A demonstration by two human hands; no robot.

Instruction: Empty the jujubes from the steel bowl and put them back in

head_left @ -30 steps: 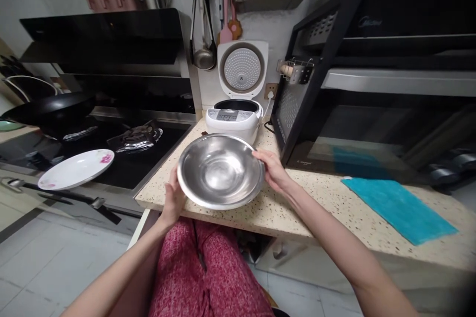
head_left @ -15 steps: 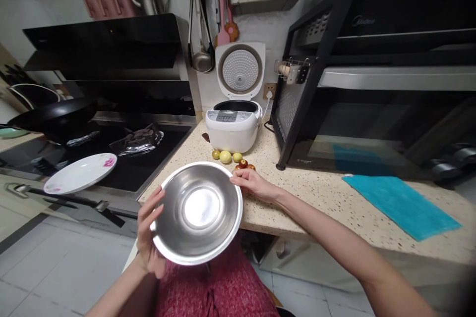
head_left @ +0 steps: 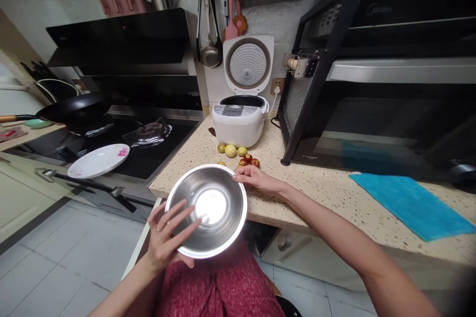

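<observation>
A shiny stainless steel mixing bowl is held in front of me at the counter's edge, its inside tilted toward me. My right hand pinches its upper right rim between thumb and fingers. Over the bowl's left side, my left hand has its fingers spread; whether they touch the metal I cannot tell. Just beyond the bowl lie several green jujubes and a few red-brown jujubes, partly hidden by the rim and my right hand. Behind them stands a white rice cooker with its lid raised.
A blue cloth lies on the speckled counter at right, before a black oven. To the left, a white plate rests at the stove's front edge, with a black wok behind. A partly open drawer juts out below.
My left hand has moved from the bowl's left rim to spread across its inside. My right hand keeps its hold. The view has shifted slightly left.
</observation>
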